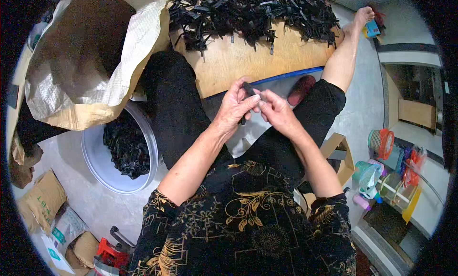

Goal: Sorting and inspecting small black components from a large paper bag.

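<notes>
In front of my lap, my left hand [234, 108] is closed around a small black plastic piece [248, 89], whose upper end sticks out above the thumb. My right hand [279, 114] meets it from the other side, its thumb and fingers pinched together at the same piece. The fingers hide most of the piece, so its full shape cannot be made out. Beyond the hands, a heap of similar thin black plastic pieces [257, 14] covers the far part of a wooden board [229, 68].
A white tub [153, 166] with black pieces stands on the left, below a large open woven sack [138, 52]. Filled bags [45, 199] lie at lower left. An open cardboard box [348, 164] is by my right arm. A dark red slipper [300, 89] lies near the board's blue edge.
</notes>
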### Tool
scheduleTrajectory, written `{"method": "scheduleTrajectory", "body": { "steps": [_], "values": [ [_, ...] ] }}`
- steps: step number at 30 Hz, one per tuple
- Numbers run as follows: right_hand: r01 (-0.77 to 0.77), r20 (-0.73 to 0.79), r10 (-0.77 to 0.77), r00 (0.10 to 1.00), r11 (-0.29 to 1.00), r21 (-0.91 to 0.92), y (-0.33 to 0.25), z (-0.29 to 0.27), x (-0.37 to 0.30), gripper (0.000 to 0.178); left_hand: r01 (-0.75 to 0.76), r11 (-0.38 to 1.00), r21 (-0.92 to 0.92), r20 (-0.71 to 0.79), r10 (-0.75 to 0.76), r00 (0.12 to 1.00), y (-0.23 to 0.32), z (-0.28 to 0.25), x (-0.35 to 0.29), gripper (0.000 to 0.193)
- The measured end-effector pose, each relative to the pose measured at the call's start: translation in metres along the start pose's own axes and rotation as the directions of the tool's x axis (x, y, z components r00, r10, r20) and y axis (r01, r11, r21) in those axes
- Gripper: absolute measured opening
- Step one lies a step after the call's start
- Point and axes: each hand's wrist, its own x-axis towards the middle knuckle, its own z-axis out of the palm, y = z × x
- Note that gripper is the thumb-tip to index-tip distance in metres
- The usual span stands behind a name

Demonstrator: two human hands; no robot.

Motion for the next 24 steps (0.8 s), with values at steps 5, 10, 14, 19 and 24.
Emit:
{"method": "scheduleTrajectory", "body": {
  "steps": [5,10,14,19,24],
  "values": [
    [-0.023,-0.076,0.031,0.997,0.993,0.112,0.021,0.014,-0.017,0.019,0.003,1.000,-0.003,-0.002,-0.003,1.000,-0.007,-0.001,-0.007,0.045],
    [-0.011,-0.227,0.003,0.974,0.999,-0.034,0.012,0.011,-0.023,0.020,0.002,0.994,0.110,-0.097,0.009,0.995,-0.008,0.002,-0.005,0.037],
    [0.018,-0.154,-0.023,0.988,0.999,-0.031,0.004,0.003,-0.016,0.021,0.029,0.973,0.231,-0.107,-0.004,0.994,-0.009,0.003,-0.003,0.029],
    [0.011,-0.032,-0.015,0.999,0.992,-0.123,-0.002,-0.002,-0.009,0.023,0.023,0.908,0.417,-0.099,0.020,0.995,-0.014,0.005,0.000,0.028],
    [0.110,0.015,-0.109,0.994,0.968,-0.226,0.004,-0.003,-0.005,0.022,-0.034,0.798,0.601,-0.082,0.104,0.991,-0.025,0.000,0.004,0.028]
  ]
}}
